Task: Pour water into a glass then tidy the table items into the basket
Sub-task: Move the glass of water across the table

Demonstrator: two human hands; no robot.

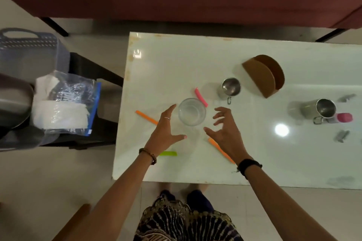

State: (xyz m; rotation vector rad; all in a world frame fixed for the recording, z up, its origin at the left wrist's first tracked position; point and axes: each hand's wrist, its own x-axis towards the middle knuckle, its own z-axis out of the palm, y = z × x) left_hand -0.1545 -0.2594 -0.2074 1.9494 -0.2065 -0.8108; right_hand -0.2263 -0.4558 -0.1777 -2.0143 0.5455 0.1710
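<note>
A clear glass (192, 111) stands upright on the white table (254, 152), near its left middle. My left hand (166, 129) hovers just left of the glass, fingers spread and holding nothing. My right hand (225, 129) hovers just right of it, fingers loosely bent, also holding nothing. Neither hand touches the glass. Coloured sticks lie around it: a pink stick (200, 97), an orange stick (147, 117), a green stick (168, 153) and a second orange stick (221, 150) partly under my right wrist. A grey-blue basket (29, 45) sits off the table at far left.
Two steel mugs (231, 87) (321, 110) stand right of the glass. A brown napkin holder (264, 74) is behind them. A pink-capped item (344, 118) and small grey pieces (341, 136) lie at far right. A clear bag with white tissue (64, 103) rests on a dark stool at left.
</note>
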